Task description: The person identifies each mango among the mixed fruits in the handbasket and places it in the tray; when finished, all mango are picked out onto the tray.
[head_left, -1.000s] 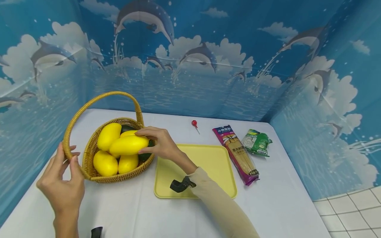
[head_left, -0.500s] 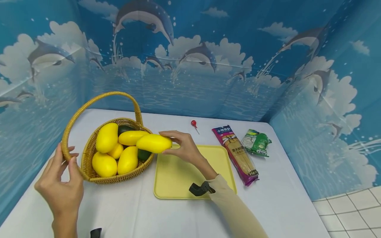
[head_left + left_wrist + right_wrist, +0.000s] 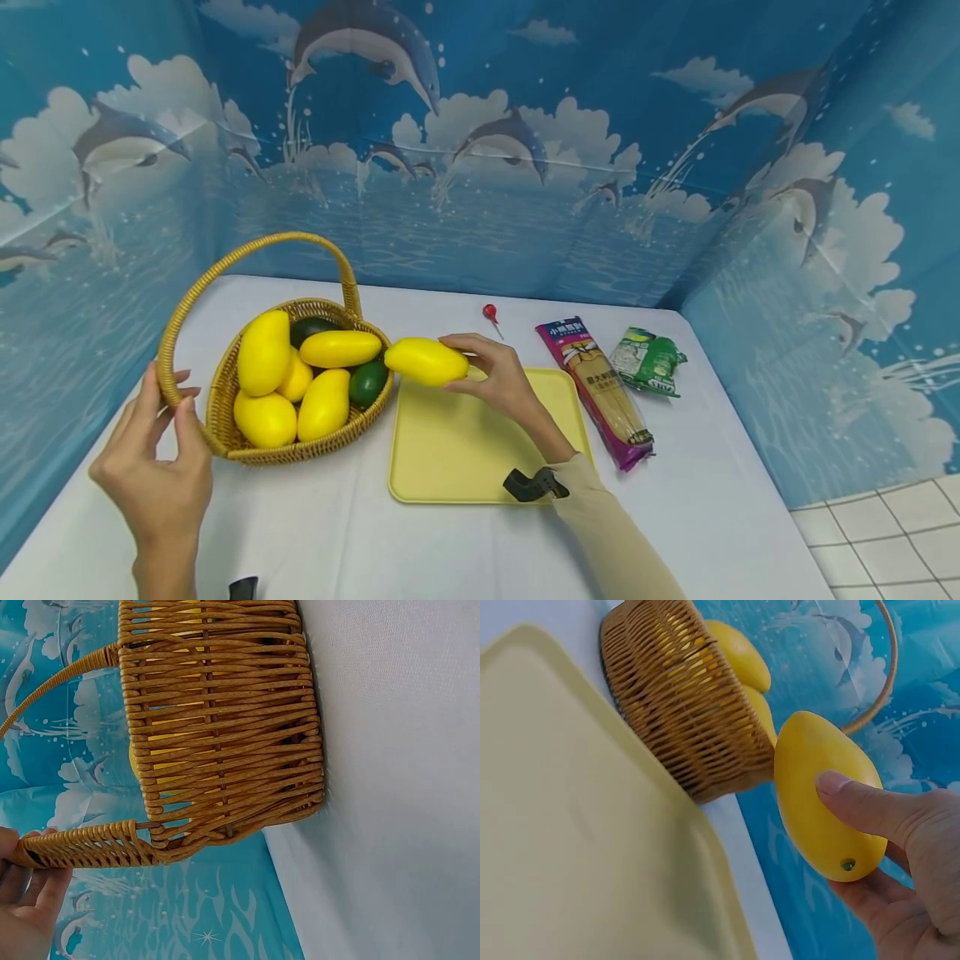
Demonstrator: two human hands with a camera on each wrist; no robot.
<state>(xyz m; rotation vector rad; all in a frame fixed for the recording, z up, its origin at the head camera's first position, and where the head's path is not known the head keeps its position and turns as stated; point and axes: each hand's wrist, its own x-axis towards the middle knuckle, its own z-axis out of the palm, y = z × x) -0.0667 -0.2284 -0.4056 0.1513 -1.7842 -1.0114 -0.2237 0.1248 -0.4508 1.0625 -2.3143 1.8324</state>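
Note:
My right hand (image 3: 498, 375) pinches a yellow mango (image 3: 426, 362) between thumb and fingers, held up over the far left part of a pale yellow tray (image 3: 480, 467). In the right wrist view the mango (image 3: 821, 795) shows its green stem spot, with the thumb on its side. On the left, my left hand (image 3: 161, 467) grips the handle of a wicker basket (image 3: 300, 452); the left wrist view shows fingers round the handle base (image 3: 90, 846). Several yellow mangoes (image 3: 264, 354) lie in the basket, with two dark green fruits (image 3: 367, 383) that look like avocados.
Right of the tray lies a purple pack of noodles (image 3: 600, 387), and beyond it a green snack bag (image 3: 647, 361). A small red-handled pointed tool (image 3: 491, 313) rests behind the tray. A dolphin-print curtain (image 3: 480, 208) encloses the white table (image 3: 697, 500).
My right hand has lifted the mango out of the basket and carried it right, over the tray. The dark green fruits now show more fully. My left hand stays on the handle.

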